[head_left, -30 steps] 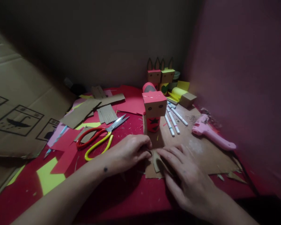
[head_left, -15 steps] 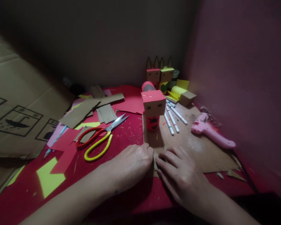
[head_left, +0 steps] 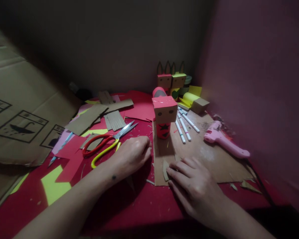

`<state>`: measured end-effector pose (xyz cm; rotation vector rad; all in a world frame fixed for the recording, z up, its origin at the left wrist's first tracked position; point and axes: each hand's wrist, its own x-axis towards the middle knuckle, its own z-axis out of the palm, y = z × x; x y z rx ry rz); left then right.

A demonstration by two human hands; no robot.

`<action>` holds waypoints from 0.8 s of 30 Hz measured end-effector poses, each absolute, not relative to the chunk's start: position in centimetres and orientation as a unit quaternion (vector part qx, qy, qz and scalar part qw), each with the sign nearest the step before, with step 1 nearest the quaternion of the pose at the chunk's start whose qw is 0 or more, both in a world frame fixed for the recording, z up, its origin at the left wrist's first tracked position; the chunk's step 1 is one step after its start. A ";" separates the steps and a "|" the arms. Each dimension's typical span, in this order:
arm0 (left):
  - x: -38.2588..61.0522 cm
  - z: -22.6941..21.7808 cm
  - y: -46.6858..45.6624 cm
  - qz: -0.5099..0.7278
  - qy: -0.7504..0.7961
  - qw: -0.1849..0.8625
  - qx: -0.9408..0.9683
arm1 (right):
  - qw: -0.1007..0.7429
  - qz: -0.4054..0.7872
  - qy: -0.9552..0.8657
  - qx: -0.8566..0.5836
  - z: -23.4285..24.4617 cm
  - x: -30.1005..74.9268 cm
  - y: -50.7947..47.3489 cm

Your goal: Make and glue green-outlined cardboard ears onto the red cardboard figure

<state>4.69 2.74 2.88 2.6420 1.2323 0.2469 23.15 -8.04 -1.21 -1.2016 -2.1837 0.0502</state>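
Note:
My left hand [head_left: 132, 154] rests knuckles-up on the red table, fingers curled under, just right of the red-and-yellow scissors [head_left: 107, 144]; what it holds, if anything, is hidden. My right hand [head_left: 191, 184] lies flat, fingers stretched, on the near edge of a brown cardboard sheet [head_left: 214, 159]. Its fingertips touch a small pointed cardboard cut-out [head_left: 165, 169]. A paper figure with a pink box head [head_left: 164, 109] on a red tube body [head_left: 163, 130] stands on the sheet just beyond both hands.
White markers [head_left: 183, 127] and a pink glue gun [head_left: 223, 142] lie on the sheet's right part. Two eared box figures [head_left: 171, 80] and yellow paper [head_left: 193, 96] stand at the back. Cardboard strips [head_left: 99, 114], red and yellow paper scraps [head_left: 52, 186] litter the left; a large carton [head_left: 20, 109] leans there.
My left hand has drawn away from the cut-out, moving left and back toward the scissors. My right hand has stayed on the cardboard sheet by the cut-out.

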 end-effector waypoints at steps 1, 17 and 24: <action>4.5 3.2 2.8 0.088 0.420 0.110 0.897 | 0.314 0.013 -0.832 -0.458 -1.3 23.1 -8.0; 1.0 5.2 -0.2 0.080 0.389 0.099 0.913 | 0.290 -0.143 -0.871 -0.370 -2.7 23.6 -7.2; -3.2 5.6 -0.4 0.076 0.468 0.092 0.876 | 0.289 -0.226 -0.872 -0.325 -7.3 25.6 -5.9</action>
